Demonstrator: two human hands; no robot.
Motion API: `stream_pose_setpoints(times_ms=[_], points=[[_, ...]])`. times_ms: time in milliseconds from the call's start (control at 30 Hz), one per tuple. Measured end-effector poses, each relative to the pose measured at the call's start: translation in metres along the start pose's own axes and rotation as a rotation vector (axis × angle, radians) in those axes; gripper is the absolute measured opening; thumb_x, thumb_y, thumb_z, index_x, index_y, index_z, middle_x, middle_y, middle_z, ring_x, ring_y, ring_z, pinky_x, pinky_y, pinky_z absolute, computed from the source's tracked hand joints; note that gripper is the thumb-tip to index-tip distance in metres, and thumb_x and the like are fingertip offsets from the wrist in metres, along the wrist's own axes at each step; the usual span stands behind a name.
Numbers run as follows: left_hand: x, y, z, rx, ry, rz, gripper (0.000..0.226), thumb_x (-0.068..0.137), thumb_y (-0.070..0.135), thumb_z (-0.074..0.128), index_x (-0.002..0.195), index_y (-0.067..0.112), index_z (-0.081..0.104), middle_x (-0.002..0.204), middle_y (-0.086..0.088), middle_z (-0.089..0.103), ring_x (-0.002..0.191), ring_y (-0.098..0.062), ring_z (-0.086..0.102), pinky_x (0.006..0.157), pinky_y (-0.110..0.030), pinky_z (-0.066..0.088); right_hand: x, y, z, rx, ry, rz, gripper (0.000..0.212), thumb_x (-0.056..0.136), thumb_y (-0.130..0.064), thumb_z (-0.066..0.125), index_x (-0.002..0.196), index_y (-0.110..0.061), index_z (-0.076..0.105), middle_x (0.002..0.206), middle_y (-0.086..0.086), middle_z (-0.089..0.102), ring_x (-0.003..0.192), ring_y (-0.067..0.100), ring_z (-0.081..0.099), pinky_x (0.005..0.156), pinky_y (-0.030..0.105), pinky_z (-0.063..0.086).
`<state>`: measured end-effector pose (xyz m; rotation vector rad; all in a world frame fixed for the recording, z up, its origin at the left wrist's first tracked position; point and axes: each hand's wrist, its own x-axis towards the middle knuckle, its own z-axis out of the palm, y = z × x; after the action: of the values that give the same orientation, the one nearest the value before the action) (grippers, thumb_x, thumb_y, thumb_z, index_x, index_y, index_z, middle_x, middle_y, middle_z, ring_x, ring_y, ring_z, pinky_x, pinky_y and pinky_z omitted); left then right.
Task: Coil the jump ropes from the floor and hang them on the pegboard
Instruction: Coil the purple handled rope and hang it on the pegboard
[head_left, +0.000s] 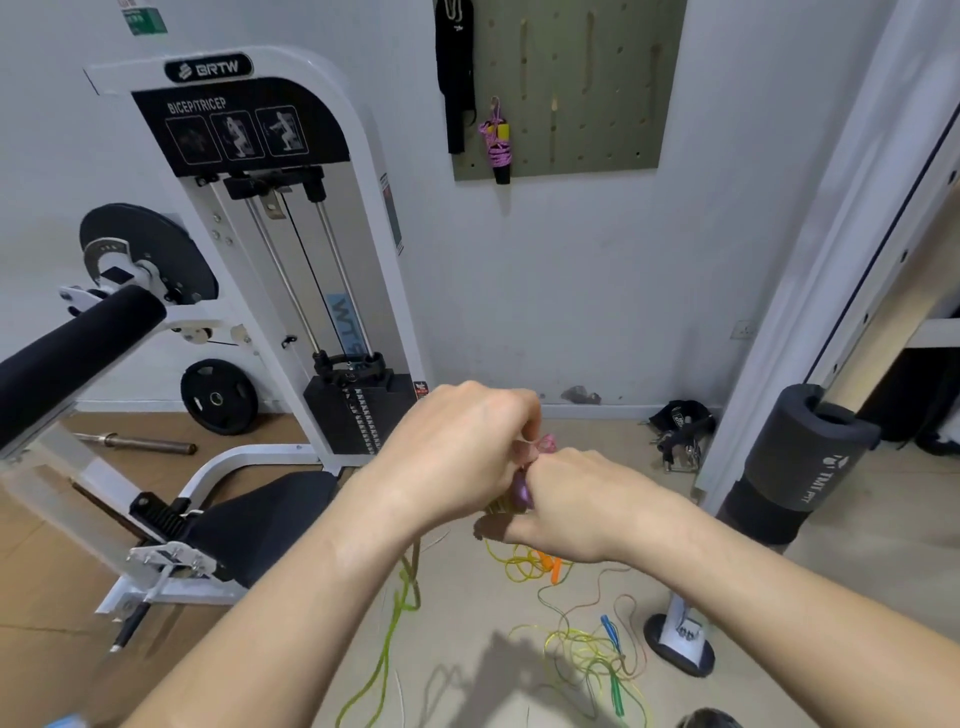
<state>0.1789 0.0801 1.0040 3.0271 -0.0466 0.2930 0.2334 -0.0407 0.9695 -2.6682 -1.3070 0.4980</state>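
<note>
As the left hand (464, 448) pinches the pink rope (546, 444) just above the purple handle (521, 494) that the right hand (574, 512) grips roughly upright, the pegboard (597, 104) lies well above and ahead.

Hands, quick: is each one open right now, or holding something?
Left hand: closed, pinching the pink rope.
Right hand: closed around the purple handle.

The left hand (457, 447) and right hand (576, 504) hide most of the purple rope (521, 496); the pegboard (597, 104) is cropped above.
</note>
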Motion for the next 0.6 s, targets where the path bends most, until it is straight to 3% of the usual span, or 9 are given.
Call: stream_pose_setpoints(times_ms=[67, 133, 233, 300, 367, 467, 533, 600], points=[[0.007, 0.000, -0.007, -0.067, -0.048, -0.060, 0.020, 0.081, 0.043, 0.069, 0.086, 0.026, 0.061, 0.062, 0.009, 0.060, 0.076, -0.017, 0.061, 0.072, -0.032, 0.050, -0.003, -0.004, 0.003, 0.025, -0.057, -0.021, 0.052, 0.092, -0.069, 0.037, 0.064, -0.025, 0.043, 0.088, 0.004, 0.055, 0.095, 0.032, 0.057, 0.072, 0.030, 0.038], [0.013, -0.005, -0.015, -0.178, -0.208, -0.106, 0.020, 0.076, 0.040, 0.077, 0.080, 0.023, 0.067, 0.056, 0.008, 0.061, 0.066, -0.011, 0.060, 0.069, -0.029, 0.051, -0.004, -0.004, 0.007, 0.038, -0.135, -0.048, 0.055, 0.092, -0.066, 0.038, 0.060, -0.022, 0.040, 0.072, 0.002, 0.048, 0.079, 0.031, 0.054, 0.067, 0.031, 0.039], [0.018, -0.027, -0.024, -0.318, -0.578, -0.063, 0.011, 0.073, 0.029, 0.082, 0.081, 0.026, 0.075, 0.073, 0.000, 0.072, 0.066, -0.013, 0.061, 0.073, -0.034, 0.054, -0.008, 0.002, 0.006, 0.076, -0.328, -0.112, 0.064, 0.089, -0.068, 0.041, 0.070, -0.009, 0.054, 0.063, 0.005, 0.047, 0.061, 0.025, 0.047, 0.062, 0.034, 0.042], [0.016, -0.047, -0.025, -0.436, -0.749, -0.005, 0.009, 0.075, 0.025, 0.082, 0.081, 0.028, 0.076, 0.072, 0.000, 0.070, 0.065, -0.008, 0.056, 0.066, -0.024, 0.049, -0.015, 0.008, -0.004, 0.263, -0.513, -0.146, 0.054, 0.092, -0.060, 0.044, 0.073, -0.013, 0.059, 0.056, 0.002, 0.047, 0.051, 0.022, 0.042, 0.053, 0.030, 0.036], [0.012, -0.063, -0.017, -0.719, -0.787, 0.014, 0.005, 0.077, 0.021, 0.077, 0.082, 0.024, 0.077, 0.065, 0.002, 0.065, 0.062, -0.006, 0.053, 0.061, -0.020, 0.041, -0.018, 0.013, -0.018, 0.528, -0.652, -0.181, 0.046, 0.091, -0.055, 0.045, 0.070, -0.016, 0.059, 0.048, -0.003, 0.043, 0.041, 0.016, 0.032, 0.042, 0.022, 0.027], [0.008, -0.070, 0.009, -1.158, -0.763, 0.044, 0.015, 0.077, 0.030, 0.073, 0.082, 0.017, 0.075, 0.071, 0.006, 0.069, 0.064, -0.003, 0.060, 0.062, -0.015, 0.047, -0.012, 0.019, -0.024, 0.828, -0.729, -0.264, 0.042, 0.079, -0.057, 0.048, 0.068, -0.017, 0.058, 0.045, -0.005, 0.036, 0.037, 0.012, 0.022, 0.037, 0.016, 0.016], [0.007, -0.068, 0.024, -1.345, -0.701, 0.037, 0.025, 0.075, 0.039, 0.076, 0.086, 0.017, 0.075, 0.077, 0.005, 0.071, 0.068, -0.004, 0.064, 0.065, -0.017, 0.051, -0.008, 0.020, -0.021, 1.009, -0.807, -0.303, 0.042, 0.073, -0.059, 0.052, 0.069, -0.017, 0.059, 0.045, -0.006, 0.034, 0.035, 0.008, 0.020, 0.036, 0.015, 0.012], [0.006, -0.065, 0.035, -1.474, -0.627, 0.059, 0.025, 0.076, 0.035, 0.077, 0.094, 0.018, 0.074, 0.084, 0.005, 0.073, 0.074, -0.006, 0.068, 0.069, -0.019, 0.052, -0.004, 0.021, -0.016, 1.171, -0.891, -0.339, 0.046, 0.068, -0.064, 0.061, 0.071, -0.018, 0.061, 0.046, -0.008, 0.036, 0.034, 0.004, 0.022, 0.035, 0.014, 0.012]])
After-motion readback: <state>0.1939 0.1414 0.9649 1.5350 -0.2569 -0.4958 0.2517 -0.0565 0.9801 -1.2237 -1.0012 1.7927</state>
